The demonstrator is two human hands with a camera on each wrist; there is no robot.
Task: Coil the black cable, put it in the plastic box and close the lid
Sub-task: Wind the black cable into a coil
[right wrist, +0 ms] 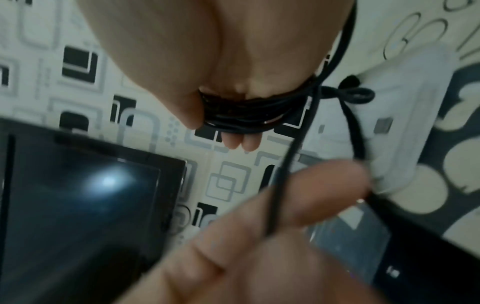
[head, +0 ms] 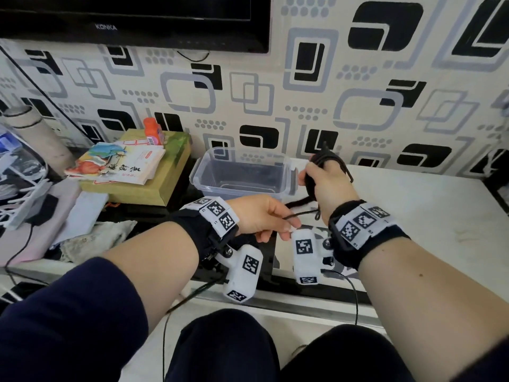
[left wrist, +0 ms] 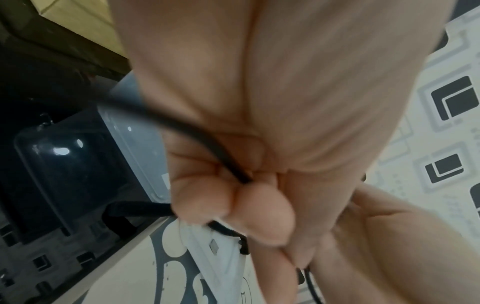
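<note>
The black cable (head: 316,172) is wound in several loops round my right hand (head: 329,186), which grips the coil (right wrist: 246,112) just right of the plastic box. A loose strand (head: 298,215) runs down from the coil to my left hand (head: 264,216), whose thumb and fingers (left wrist: 249,205) pinch it in front of the box. The clear plastic box (head: 286,172) stands open with nothing in it on the dark counter. A translucent lid (right wrist: 405,115) lies flat on the table under the hands.
Left of the box, books (head: 118,164) and an orange bottle (head: 153,130) sit on a yellow-green carton. A TV (head: 137,20) hangs on the patterned wall. More clutter and cords lie at far left. A white tabletop (head: 427,216) stretches to the right.
</note>
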